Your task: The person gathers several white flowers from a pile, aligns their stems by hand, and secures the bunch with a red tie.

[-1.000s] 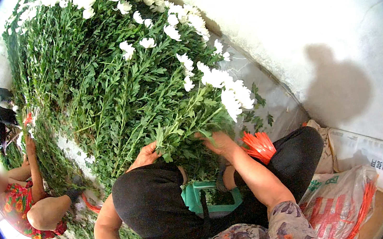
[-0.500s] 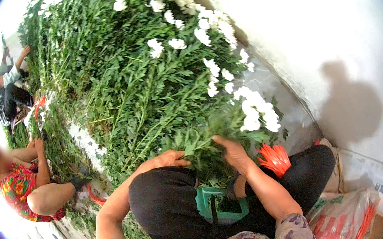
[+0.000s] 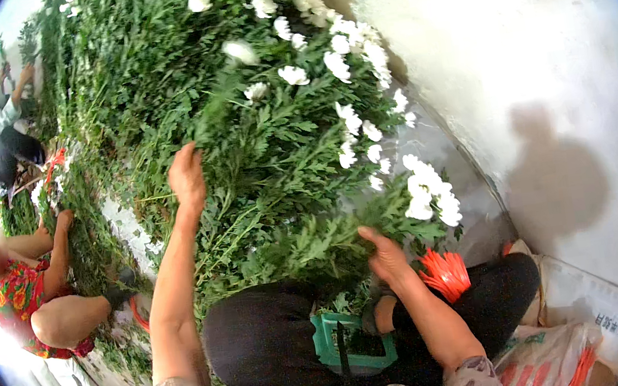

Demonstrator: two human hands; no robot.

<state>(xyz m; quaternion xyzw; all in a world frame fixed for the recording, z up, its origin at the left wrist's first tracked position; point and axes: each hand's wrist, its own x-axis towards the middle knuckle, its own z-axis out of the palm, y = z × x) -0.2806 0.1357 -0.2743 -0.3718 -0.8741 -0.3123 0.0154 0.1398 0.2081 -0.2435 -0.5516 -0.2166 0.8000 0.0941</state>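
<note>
My left hand [image 3: 186, 179] reaches out over the pile, fingers closed on a white chrysanthemum stem [image 3: 217, 111]; its leaves and bloom are smeared by motion. Close to my knees, my right hand [image 3: 387, 254] is closed round a bunch of white chrysanthemums [image 3: 323, 239] lying across in front of me. The bunch's white blooms [image 3: 430, 191] point right, beyond that hand. Leaves hide part of the right fingers. A large heap of leafy chrysanthemum stems [image 3: 131, 84] spreads ahead, most blooms along its right side.
Orange-red strips [image 3: 445, 273] lie on my right leg. Between my legs is a green plastic frame [image 3: 355, 351]. A clear bag of red strips [image 3: 550, 360] and a white printed box [image 3: 601, 303] stand at right, by the wall [image 3: 522, 32]. Two people [image 3: 34, 295] sit at left.
My left hand has left the bunch and moved forward and left over the pile, now with a stem. My right hand stays at the bunch, which has shifted slightly right.
</note>
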